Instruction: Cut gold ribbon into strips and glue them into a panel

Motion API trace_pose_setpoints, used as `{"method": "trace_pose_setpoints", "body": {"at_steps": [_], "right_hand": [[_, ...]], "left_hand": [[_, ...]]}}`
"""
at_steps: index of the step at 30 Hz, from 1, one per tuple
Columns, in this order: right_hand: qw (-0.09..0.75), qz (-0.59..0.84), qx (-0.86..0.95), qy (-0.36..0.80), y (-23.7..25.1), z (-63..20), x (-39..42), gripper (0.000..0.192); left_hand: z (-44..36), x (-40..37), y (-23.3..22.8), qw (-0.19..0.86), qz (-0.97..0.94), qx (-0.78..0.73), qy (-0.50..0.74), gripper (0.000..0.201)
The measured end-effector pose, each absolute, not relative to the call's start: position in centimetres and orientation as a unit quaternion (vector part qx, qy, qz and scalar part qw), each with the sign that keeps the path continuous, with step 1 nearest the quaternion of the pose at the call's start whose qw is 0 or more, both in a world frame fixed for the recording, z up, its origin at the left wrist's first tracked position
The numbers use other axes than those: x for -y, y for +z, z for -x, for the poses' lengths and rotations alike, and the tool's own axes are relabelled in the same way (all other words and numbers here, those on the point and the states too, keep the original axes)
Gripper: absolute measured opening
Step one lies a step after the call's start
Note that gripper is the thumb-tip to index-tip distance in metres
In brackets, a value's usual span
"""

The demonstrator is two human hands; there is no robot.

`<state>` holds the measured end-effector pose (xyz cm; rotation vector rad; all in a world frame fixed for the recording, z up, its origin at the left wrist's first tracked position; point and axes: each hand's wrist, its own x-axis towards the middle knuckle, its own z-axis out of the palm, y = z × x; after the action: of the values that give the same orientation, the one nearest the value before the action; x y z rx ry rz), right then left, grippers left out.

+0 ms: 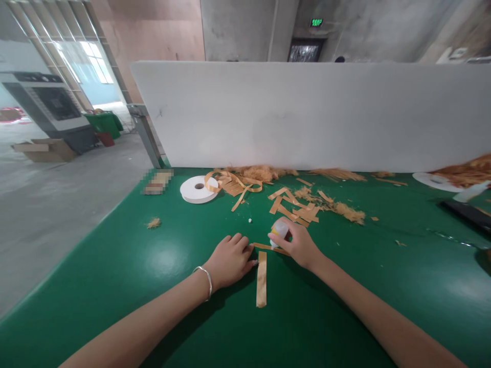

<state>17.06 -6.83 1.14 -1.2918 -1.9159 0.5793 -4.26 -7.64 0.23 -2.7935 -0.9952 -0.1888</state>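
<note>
Right hand grips a small glue bottle, tip down on a crosswise strip; left hand, fingers flat and empty, presses beside a near-far strip.

Single head-worn view, facing forward and down, close over green table

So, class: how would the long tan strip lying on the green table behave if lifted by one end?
The long flat tan strip looks thin, so it probably droops and weighs little. Lying flat, it would likely slide, not roll.
</note>
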Motion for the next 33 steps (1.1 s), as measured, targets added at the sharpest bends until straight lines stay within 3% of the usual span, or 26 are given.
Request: {"method": "trace_pose_setpoints", "body": {"at_steps": [5,11,16,18,21,28,33], "right_hand": [[0.432,0.538,0.670,0.275,0.6,-19.8,7.9,0.024],[0.642,0.450,0.370,0.498,1.1,-23.6,7.6,0.021],[0.678,0.411,0.168,0.585,1.7,-26.2,6.9,0.007],[0.681,0.413,0.130,0.590,1.7,-26.8,6.7,0.014],[0.696,0.415,0.123,0.573,1.6,-27.3,6.4,0.020],[0.728,0.366,0.208,0.542,1.0,-27.8,6.1,0.005],[0.716,0.349,0.334,0.504,0.2,-28.4,5.9,0.031]], "left_hand": [[4.3,7.6,0.2,0.090,0.936,0.334,-0.060,0.035],[4.1,7.6,0.4,0.092,0.936,0.338,-0.041,0.035],[4.1,7.6,0.6,0.094,0.934,0.343,-0.032,0.036],[4.1,7.6,0.6,0.095,0.934,0.343,-0.030,0.036],[4.1,7.7,0.6,0.095,0.934,0.344,-0.027,0.036],[4.1,7.6,0.7,0.091,0.934,0.344,-0.027,0.037],[4.1,7.7,0.7,0.089,0.935,0.342,-0.031,0.037]]}}
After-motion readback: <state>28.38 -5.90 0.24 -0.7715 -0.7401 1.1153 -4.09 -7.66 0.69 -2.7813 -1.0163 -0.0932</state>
